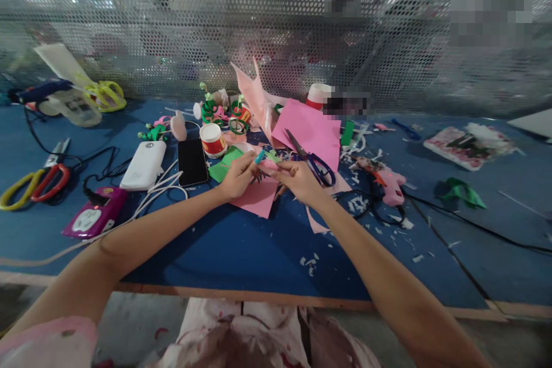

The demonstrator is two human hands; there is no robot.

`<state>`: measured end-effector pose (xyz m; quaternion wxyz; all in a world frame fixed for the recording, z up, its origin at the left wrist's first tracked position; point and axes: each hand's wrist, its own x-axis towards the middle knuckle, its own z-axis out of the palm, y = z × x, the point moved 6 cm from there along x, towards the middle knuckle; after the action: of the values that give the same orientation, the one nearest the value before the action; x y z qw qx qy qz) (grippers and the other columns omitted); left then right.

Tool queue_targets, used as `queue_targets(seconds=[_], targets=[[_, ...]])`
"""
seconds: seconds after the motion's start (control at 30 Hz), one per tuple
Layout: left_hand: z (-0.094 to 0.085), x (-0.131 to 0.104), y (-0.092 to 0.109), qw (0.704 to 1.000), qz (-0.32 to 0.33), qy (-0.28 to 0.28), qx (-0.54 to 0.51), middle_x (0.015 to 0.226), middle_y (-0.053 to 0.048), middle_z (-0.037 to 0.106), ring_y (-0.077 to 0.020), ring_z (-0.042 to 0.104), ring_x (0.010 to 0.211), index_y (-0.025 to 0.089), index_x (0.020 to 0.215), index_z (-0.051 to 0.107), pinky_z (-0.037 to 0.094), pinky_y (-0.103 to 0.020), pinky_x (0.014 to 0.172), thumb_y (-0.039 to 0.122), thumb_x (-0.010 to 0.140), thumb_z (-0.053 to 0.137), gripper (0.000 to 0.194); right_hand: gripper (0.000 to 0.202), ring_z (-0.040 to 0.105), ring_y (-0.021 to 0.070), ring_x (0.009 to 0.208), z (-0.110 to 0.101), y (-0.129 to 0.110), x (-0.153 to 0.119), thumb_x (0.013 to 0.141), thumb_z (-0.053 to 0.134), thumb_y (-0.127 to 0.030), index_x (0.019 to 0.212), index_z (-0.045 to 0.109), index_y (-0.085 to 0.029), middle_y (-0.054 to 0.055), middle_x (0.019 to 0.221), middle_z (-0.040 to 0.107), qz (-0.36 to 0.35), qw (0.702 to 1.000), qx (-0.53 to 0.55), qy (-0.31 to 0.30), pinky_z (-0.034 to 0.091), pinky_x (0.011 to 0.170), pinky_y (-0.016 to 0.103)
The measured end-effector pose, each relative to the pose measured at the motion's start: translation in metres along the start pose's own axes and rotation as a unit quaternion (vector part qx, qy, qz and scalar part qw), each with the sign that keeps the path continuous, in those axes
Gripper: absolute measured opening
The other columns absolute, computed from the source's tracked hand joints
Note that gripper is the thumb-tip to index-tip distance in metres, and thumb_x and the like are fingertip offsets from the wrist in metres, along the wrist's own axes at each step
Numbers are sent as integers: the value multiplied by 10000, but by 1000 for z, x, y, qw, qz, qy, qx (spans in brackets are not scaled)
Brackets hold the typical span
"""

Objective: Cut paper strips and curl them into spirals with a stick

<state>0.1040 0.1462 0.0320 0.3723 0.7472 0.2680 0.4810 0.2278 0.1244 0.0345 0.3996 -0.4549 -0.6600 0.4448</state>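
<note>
Above pink paper (254, 201) at the table's middle, my two hands almost meet. My left hand (238, 175) is closed, with a small teal piece (259, 156) showing at its fingertips. My right hand (301, 181) pinches a small pink piece (270, 165), with a light green bit (272, 155) beside it. Whether my left fingers also grip the pink piece is hard to tell. Just behind my right hand, blue-handled scissors (321, 169) lie open on a bright pink sheet (308, 129). A green sheet (226, 164) lies beside my left hand.
A black phone (192, 162), a white power bank (145, 165) and a purple power strip (95, 213) lie left, near red-and-yellow scissors (50, 175). A red-and-white tub (213, 141) stands behind. A pink glue gun (391, 185), cords and paper scraps lie right. Perforated metal (276, 29) borders the back.
</note>
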Motion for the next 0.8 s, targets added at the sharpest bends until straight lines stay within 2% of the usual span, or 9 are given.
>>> queue_targets(seconds=[0.2,0.3,0.37,0.43,0.53,0.67,0.8], targets=[[1,1,6,999,27,-16,14,691,-26,424,-102,436,634,140,550,517,391,-254,572,463,842,389,454,359,576,157,604,-4,-26,-7,778,524,-463,592,650,-183,29,567,610,-102,977,-186,29,445,570,259],[1,0,5,1000,23,-18,1,688,-21,423,-95,434,621,141,542,496,382,-248,561,423,859,378,441,328,609,166,618,-4,-26,-7,773,526,-470,654,645,-188,41,641,653,-96,987,-127,32,472,586,278],[1,0,3,1000,17,-11,-2,668,-16,416,-90,427,607,141,519,467,374,-246,559,409,865,371,448,326,572,128,466,-3,-19,-6,765,532,-478,675,608,-174,28,588,634,-53,997,-53,31,450,460,245],[1,1,4,1000,17,-8,-4,652,-12,412,-89,420,599,142,509,451,369,-248,562,411,865,372,453,321,453,75,303,0,-14,-6,756,542,-481,664,543,-174,-16,487,573,-21,1000,-5,17,345,321,202],[1,1,4,1000,12,-7,-12,637,-10,403,-89,410,587,143,510,441,366,-248,549,444,857,367,466,307,335,46,207,2,-13,-6,740,565,-476,667,475,-192,-79,388,468,4,1000,10,8,222,241,182],[4,0,0,999,-9,-32,-24,633,-10,407,-89,417,580,146,551,444,377,-239,526,499,836,370,459,290,334,69,182,0,-11,-6,733,577,-476,713,480,-204,-105,324,400,29,999,30,15,206,212,183],[9,-3,-9,995,-49,-52,-72,605,6,440,-83,453,527,154,705,458,405,-229,500,540,822,359,415,291,336,83,179,-2,-8,-4,729,577,-483,758,493,-206,-104,313,403,21,999,43,16,206,210,194]])
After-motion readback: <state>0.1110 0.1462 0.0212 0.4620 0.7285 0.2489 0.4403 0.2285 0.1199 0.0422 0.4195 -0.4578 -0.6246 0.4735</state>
